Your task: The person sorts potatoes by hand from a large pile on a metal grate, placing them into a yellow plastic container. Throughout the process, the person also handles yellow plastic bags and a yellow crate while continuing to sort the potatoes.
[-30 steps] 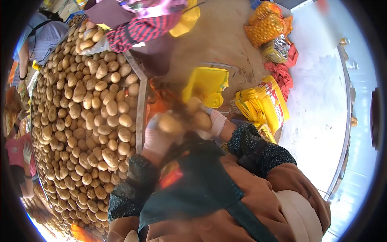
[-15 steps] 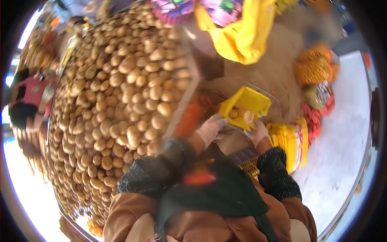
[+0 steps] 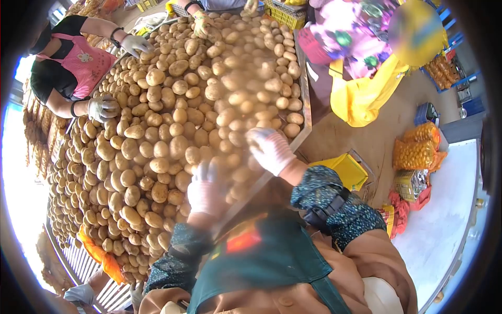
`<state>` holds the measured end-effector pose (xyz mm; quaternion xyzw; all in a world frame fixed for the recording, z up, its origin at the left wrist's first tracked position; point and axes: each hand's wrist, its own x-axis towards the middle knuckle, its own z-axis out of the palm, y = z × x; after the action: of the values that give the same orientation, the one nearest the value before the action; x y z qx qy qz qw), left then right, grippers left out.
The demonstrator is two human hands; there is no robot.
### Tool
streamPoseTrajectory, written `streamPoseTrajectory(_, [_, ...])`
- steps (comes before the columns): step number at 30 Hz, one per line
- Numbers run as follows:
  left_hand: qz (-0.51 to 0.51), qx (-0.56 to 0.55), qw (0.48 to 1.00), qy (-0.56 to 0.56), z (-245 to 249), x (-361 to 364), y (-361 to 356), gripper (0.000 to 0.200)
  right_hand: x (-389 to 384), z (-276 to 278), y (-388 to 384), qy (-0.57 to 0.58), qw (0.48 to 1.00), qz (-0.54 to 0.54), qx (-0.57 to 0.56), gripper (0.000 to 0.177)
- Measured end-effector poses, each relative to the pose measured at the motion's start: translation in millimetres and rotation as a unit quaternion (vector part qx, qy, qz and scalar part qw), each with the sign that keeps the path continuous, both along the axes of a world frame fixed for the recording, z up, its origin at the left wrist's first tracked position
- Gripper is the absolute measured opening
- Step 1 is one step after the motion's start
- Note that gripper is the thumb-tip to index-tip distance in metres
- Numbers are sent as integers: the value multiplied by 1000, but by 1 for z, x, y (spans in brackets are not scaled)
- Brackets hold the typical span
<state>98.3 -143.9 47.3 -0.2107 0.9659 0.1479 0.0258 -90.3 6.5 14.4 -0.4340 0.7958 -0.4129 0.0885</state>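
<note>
A wide heap of potatoes (image 3: 159,165) fills the raised sorting table in front of me. My left hand (image 3: 205,194), in a white glove, reaches over the near side of the heap with its fingers stretched out, slightly smeared. Further right, my right hand (image 3: 273,150), also gloved, hangs over the potatoes near the table's metal edge (image 3: 302,133). Its fingers are loosely bent and apart from the thumb, with no potato visible in them. Below my right forearm, a yellow plastic basket (image 3: 345,170) stands beyond the table edge.
Across the heap, a co-worker in a pink apron (image 3: 86,65) has gloved hands on the potatoes. Other people's hands reach in at the far side and lower left. An orange net bag (image 3: 99,256) lies at the left edge. Filled net bags (image 3: 415,154) stand on the right.
Both my hands have left the yellow basket, where potatoes lay, and moved left over the heap. The view has turned toward the heap, bringing the co-workers' hands into sight.
</note>
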Motion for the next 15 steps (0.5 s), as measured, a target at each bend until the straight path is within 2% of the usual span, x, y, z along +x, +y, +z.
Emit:
streamPoseTrajectory(2, [-89,-45,995,-29,-11,-3,-7,61,5,-8,-33,129,984,60,103,44])
streamPoseTrajectory(4, [-80,-32,985,-146,-29,-9,-9,65,12,-33,-56,166,969,73,170,52])
streamPoseTrajectory(5, [-76,-44,984,-158,-35,-13,-10,68,14,-38,-65,183,959,80,203,56])
streamPoseTrajectory(8, [-95,18,979,-178,-40,-19,-23,68,9,-50,-70,225,945,99,215,60])
streamPoseTrajectory(9, [-120,-6,983,-140,-41,-17,-25,67,10,-52,-68,231,946,88,210,57])
streamPoseTrajectory(13, [-151,9,973,-174,-43,-26,-31,67,12,-71,-68,229,958,63,162,51])
streamPoseTrajectory(15, [-163,8,966,-199,-36,-28,-31,67,9,-58,-61,202,964,58,162,51])
